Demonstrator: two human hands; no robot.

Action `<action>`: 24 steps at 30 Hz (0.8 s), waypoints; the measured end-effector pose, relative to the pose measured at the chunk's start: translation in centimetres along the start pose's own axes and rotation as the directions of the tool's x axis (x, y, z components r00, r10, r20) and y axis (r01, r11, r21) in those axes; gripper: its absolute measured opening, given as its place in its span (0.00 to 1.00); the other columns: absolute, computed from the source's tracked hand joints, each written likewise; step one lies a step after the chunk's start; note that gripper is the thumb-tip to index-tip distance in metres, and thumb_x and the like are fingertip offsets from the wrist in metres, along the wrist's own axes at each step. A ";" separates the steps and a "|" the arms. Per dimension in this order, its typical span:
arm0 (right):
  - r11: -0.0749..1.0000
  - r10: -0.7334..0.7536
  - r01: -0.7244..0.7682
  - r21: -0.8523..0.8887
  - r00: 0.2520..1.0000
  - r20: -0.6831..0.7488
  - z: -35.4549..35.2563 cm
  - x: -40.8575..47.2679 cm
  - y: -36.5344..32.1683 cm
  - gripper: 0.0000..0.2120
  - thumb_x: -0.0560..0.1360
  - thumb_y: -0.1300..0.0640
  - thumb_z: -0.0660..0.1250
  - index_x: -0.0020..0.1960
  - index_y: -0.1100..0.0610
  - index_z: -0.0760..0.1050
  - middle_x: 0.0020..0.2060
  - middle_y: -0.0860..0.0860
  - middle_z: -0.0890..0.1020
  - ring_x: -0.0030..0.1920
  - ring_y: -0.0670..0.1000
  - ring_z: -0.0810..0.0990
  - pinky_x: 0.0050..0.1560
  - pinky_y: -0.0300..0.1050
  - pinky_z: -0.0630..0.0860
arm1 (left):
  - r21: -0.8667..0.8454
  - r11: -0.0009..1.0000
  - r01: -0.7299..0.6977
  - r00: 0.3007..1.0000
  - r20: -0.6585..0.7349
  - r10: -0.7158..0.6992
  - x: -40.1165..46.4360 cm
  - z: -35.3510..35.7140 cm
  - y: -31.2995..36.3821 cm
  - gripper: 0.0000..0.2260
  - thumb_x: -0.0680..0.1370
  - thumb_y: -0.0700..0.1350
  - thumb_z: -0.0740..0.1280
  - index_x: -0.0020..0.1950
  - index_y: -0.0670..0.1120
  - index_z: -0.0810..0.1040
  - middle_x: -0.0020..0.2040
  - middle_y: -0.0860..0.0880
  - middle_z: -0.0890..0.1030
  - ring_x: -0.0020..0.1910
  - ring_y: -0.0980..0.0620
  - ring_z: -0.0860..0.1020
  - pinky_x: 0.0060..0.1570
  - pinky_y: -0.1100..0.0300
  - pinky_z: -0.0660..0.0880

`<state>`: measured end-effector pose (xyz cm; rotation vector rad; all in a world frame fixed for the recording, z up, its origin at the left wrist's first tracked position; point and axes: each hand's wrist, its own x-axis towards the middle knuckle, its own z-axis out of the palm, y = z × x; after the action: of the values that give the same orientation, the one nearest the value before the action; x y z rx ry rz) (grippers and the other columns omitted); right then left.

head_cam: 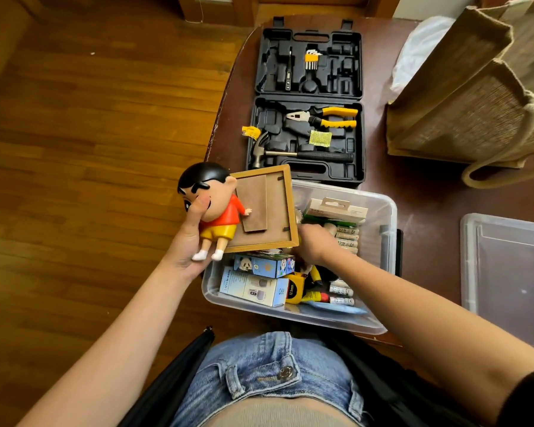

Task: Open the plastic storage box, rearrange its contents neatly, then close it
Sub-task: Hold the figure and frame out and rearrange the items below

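Note:
The clear plastic storage box (390, 223) stands open on the table in front of me. My left hand (187, 241) holds a cartoon boy figurine (216, 208) and a wooden picture frame (269, 208), back side up, lifted over the box's left end. My right hand (313, 245) reaches down into the box among loose batteries (347, 238); its fingers are hidden, so what it touches is unclear. Inside lie a panda-print box (264, 265), a pale blue carton (250, 288), a yellow tape measure (295, 288) and a packaged item (336, 209). The clear lid (512, 266) rests to the right.
An open black tool case (307, 100) with pliers, hammer and hex keys lies just behind the box. A woven jute bag (472, 97) stands at the back right. The table's left edge drops to wooden floor (90, 134).

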<state>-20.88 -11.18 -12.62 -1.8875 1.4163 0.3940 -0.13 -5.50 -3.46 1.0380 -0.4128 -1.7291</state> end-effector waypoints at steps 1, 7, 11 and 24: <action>1.000 -0.009 0.009 0.004 0.997 -0.079 0.5 -0.3 0.0 0.09 0.75 0.59 0.63 0.54 0.57 0.77 0.50 0.56 0.82 0.47 0.57 0.80 0.40 0.46 0.74 | 0.003 1.000 -0.002 1.000 -0.004 0.002 0.0 0.0 0.0 0.34 0.58 0.62 0.78 0.59 0.50 0.76 0.47 0.45 0.84 0.46 0.49 0.84 0.45 0.57 0.80; 0.996 -0.068 0.051 -0.073 0.967 -0.244 0.7 -0.9 -1.2 0.09 0.75 0.62 0.59 0.51 0.57 0.76 0.45 0.57 0.82 0.46 0.61 0.79 0.37 0.46 0.70 | 0.062 0.998 0.006 1.000 0.013 -0.007 0.0 -0.1 0.2 0.28 0.59 0.62 0.77 0.55 0.52 0.82 0.46 0.46 0.84 0.41 0.52 0.84 0.35 0.63 0.80; 0.992 -0.025 0.005 -0.125 0.987 -0.162 -0.2 0.3 -1.8 0.11 0.75 0.63 0.58 0.34 0.56 0.65 0.46 0.57 0.82 0.47 0.59 0.79 0.39 0.46 0.69 | 0.108 0.994 0.011 1.000 0.028 -0.014 -0.2 0.3 0.2 0.35 0.59 0.63 0.77 0.60 0.47 0.76 0.42 0.46 0.85 0.27 0.57 0.80 0.27 0.68 0.76; 0.977 0.019 -0.003 -0.211 0.997 0.073 -2.9 -0.8 -0.1 0.12 0.73 0.57 0.66 0.32 0.54 0.69 0.31 0.50 0.72 0.35 0.53 0.73 0.34 0.44 0.70 | 0.208 0.978 -0.022 0.999 -0.025 0.028 0.1 0.0 -0.2 0.48 0.55 0.64 0.78 0.67 0.42 0.71 0.41 0.44 0.83 0.25 0.57 0.78 0.24 0.67 0.74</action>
<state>-21.59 -12.60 -10.08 -2.0106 1.3810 0.6367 -0.29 -5.54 -3.64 1.1989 -0.5962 -1.6732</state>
